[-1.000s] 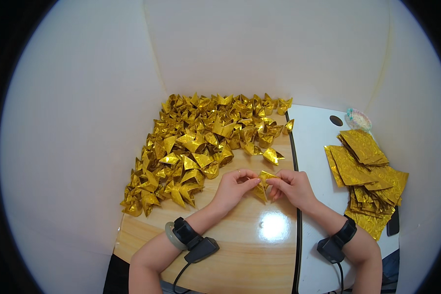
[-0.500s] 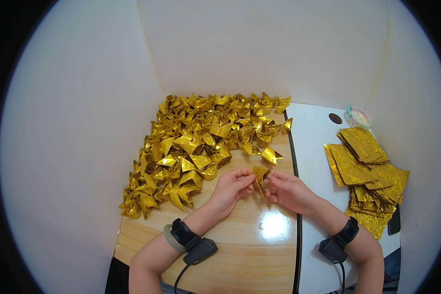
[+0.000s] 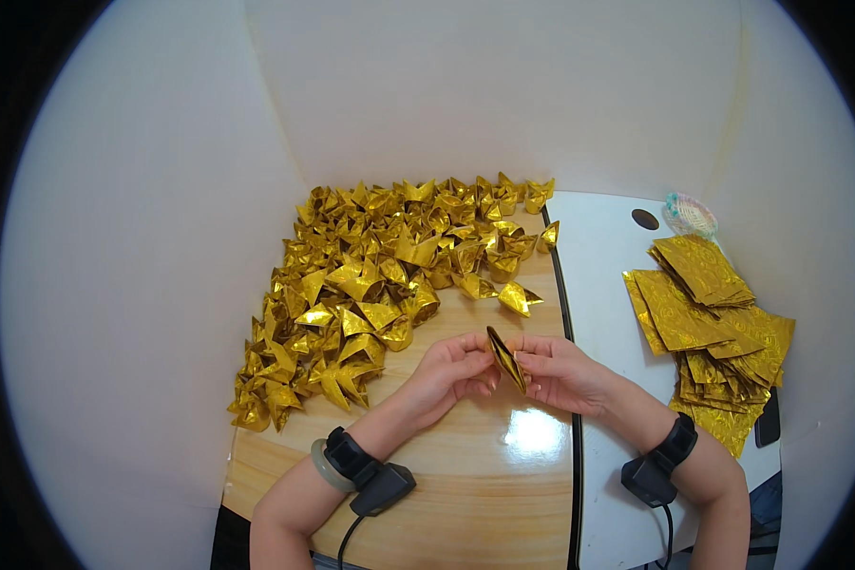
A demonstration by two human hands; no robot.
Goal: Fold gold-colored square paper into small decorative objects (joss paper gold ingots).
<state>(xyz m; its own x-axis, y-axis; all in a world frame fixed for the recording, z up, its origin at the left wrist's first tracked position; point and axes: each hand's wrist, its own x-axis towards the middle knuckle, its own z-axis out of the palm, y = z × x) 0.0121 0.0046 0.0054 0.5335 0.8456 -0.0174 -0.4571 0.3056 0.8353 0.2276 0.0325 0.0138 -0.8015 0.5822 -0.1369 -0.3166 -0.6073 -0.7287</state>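
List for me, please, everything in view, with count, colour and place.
Wood-grain tabletop: 1, light brown, centre-left
White tabletop: 1, white, right
Strip: 1, black, between tabletops
Folded pieces: many, gold, crowded on wood
Held piece: 1, gold, centre
Paper sheets: many, gold, piled right
Woven-looking item: 1, pastel, beyond sheets
Oval: 1, dark, left of it
Flat object: 1, black, beside sheets
Panels: 3, white, around
Bangle: 1, pale, left forearm
Wristbands: 2, black, both forearms
Cables: 2, black, below wristbands
Forearms: 2, bare, lower edge
Left fingers: one set, bare, on held piece
Right fingers: one set, bare, same
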